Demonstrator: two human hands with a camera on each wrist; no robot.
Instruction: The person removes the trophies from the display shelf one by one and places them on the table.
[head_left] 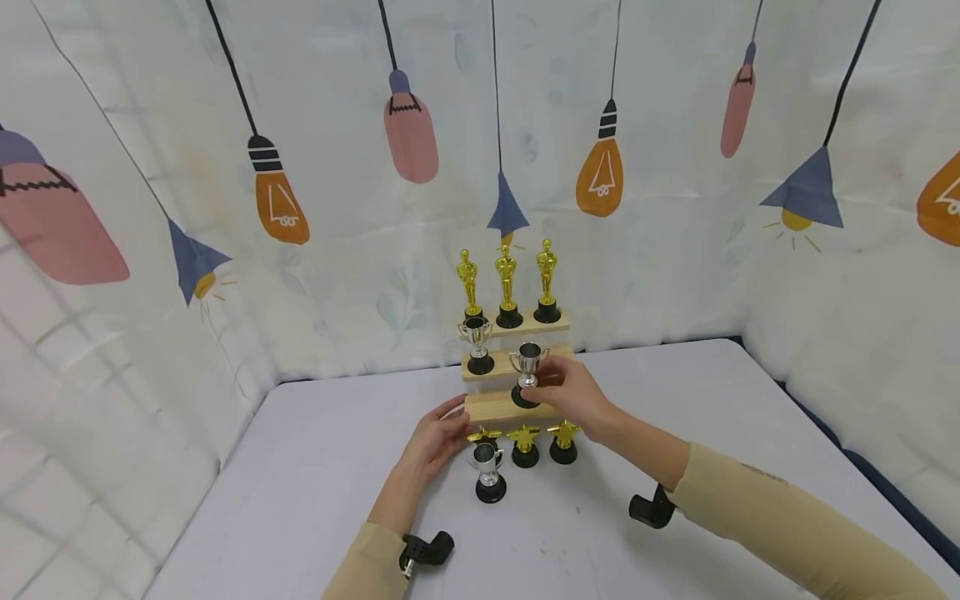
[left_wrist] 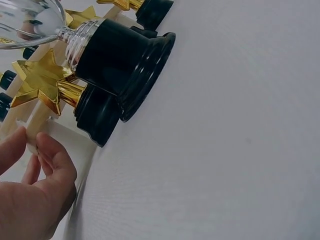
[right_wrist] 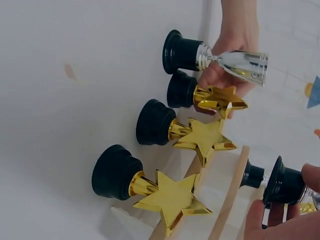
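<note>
In the head view my right hand (head_left: 576,398) holds a small silver trophy cup (head_left: 529,360) with a black base, close over the lowest wooden step of a tiered stand (head_left: 487,408). The right wrist view shows thumb and fingers around its black base (right_wrist: 284,182). My left hand (head_left: 437,442) is at the left end of that step; in the left wrist view its thumb and fingers pinch the board's end (left_wrist: 33,135). Another silver trophy cup (head_left: 487,467) stands on the table near the left hand. A third silver cup (head_left: 477,337) sits on the middle step.
Gold figure trophies (head_left: 507,283) line the top step at the back. Gold star trophies (head_left: 524,442) on black bases stand in a row before the stand. A white-covered table (head_left: 315,467) lies beneath, with a patterned curtain (head_left: 337,292) behind.
</note>
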